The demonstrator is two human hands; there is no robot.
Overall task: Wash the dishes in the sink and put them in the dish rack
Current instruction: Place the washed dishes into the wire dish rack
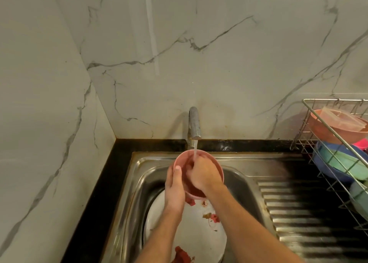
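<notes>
Rinsing a pink bowl [199, 164] under the tap [194, 124], the person is partway through the job. Water runs down in a thin stream into the bowl, which is held up over the sink [247, 178].

The left hand [175, 189] holds the bowl from the outside, with its grip curled round the left wall and the thumb up on the rim. The right hand [203, 175] is inside the bowl. Its fingers bend down into the bowl and seem to rub the inside, but the fingertips are hidden, so I cannot tell for sure whether they hold a sponge or nothing.

Some of the work looks done. The dish rack [336, 143] on the right, just beside the sink, already holds a few things: a pink bowl with a clear lid [338, 123], a blue bowl [323, 165], a green bowl [346, 161] inside it, and more at the edge that I cannot make out.

Some work is left. A big white plate [201, 229] with red flowers lies in the bottom of the sink, under the arms, and it does not look washed yet. The bowl in the hands also has to go to the rack. So I think the job is around the middle, maybe a bit past it.
</notes>
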